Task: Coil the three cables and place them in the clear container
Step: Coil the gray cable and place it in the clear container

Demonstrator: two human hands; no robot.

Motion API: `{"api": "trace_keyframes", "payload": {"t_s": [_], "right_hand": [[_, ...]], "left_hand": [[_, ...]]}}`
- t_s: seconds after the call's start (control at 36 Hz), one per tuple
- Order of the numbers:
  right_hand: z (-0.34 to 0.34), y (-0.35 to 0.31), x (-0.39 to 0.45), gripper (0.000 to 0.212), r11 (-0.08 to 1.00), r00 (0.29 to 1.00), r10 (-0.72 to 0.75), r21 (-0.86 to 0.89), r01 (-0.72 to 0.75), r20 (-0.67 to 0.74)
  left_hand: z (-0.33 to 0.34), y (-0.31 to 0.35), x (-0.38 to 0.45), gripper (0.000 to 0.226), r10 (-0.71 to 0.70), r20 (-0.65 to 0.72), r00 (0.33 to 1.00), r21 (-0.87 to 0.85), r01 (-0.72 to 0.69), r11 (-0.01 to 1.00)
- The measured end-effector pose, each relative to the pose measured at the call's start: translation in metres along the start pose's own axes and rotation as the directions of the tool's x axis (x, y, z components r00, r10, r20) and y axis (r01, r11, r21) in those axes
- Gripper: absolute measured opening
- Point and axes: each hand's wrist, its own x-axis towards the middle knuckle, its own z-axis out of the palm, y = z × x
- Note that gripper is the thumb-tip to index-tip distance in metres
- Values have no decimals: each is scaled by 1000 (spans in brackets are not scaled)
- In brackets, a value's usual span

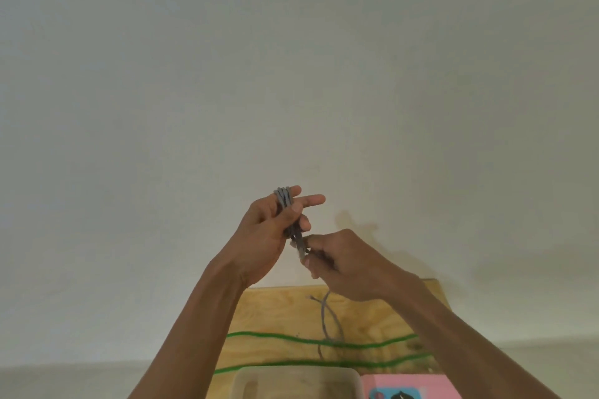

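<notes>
- grey braided cable, wound in loops around the raised fingers of the left hand, held up in front of a pale wall; its thumb presses the loops.
- right hand pinches the cable's loose end just below the coil; the tip is blurred and partly hidden by its fingers.
- thin grey cable lies on the light wooden table, crossing a long green cable.
- clear plastic container sits at the table's near edge, cut off by the frame; its contents are hard to make out.
- pink flat object beside it, also cut off.
</notes>
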Motion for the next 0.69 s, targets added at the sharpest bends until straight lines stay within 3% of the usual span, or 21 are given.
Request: {"api": "trace_keyframes", "payload": {"t_s": [0.08,0.22,0.39,0.5,0.61,0.69], "right_hand": [[-7,-3,0,17,996,999,-12,-87,10,-31],[-16,-13,-2,15,982,998,-52,-184,44,-40],[-33,-21,-2,22,988,991,-132,-80,129,-37],[-51,-26,7,16,984,985,-165,62,168,-54],[-66,-28,16,14,961,974,-204,172,218,-96],[-75,-28,24,23,935,967,-221,256,247,-127]], "left_hand": [[-2,-6,2,35,25,18,1000,176,-28,984],[0,-8,1,23,49,-52,997,332,-29,943],[-4,-10,-1,23,50,-55,997,579,-9,815],[4,1,-13,31,-83,63,995,407,51,912],[5,5,-17,52,-158,129,979,414,92,906],[7,3,-19,60,-186,197,963,301,121,946]]}}
